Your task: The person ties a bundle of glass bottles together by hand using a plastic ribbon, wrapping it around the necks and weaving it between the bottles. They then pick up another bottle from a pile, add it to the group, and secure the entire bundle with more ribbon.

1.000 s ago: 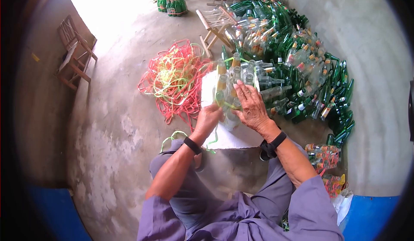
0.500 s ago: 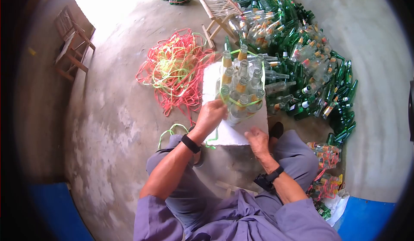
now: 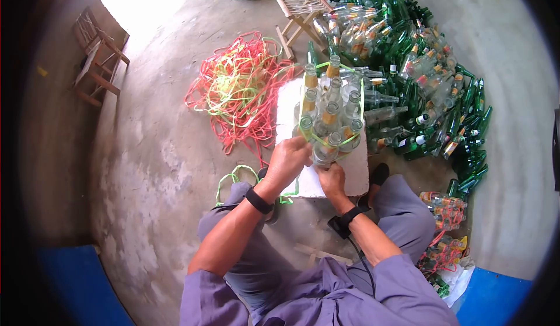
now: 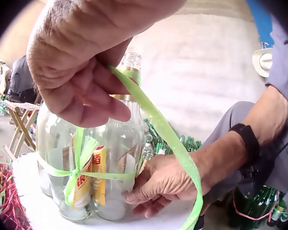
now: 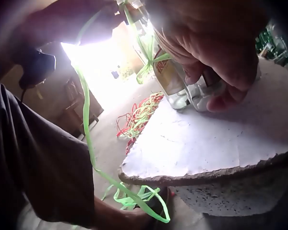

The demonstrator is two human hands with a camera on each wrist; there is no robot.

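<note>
A bundle of clear glass bottles (image 3: 329, 119) stands upright on a white-topped slab (image 3: 286, 107) between the knees. Green plastic strap runs around the necks, and a second band, knotted in front (image 4: 74, 173), circles the lower bodies. My left hand (image 3: 289, 159) pinches the strap (image 4: 168, 134) at neck height on the near left side; its loose tail hangs past the slab toward the floor. Low on the near side, my right hand (image 3: 332, 181) grips a front bottle close to its base, with fingers curled against the glass in the right wrist view (image 5: 221, 93).
Red and green strap (image 3: 239, 86) lies heaped on the floor to the left. Loose green and clear bottles (image 3: 431, 86) pile along the right wall. A folding stool (image 3: 300, 5) stands beyond the slab, a wooden chair (image 3: 99, 69) far left. Strapped bottle bundles (image 3: 446, 209) sit by the right knee.
My right hand has left the bottle tops, dropped back toward me, then come in at the lower front of the bundle. The left hand stays on the strap at the near left.
</note>
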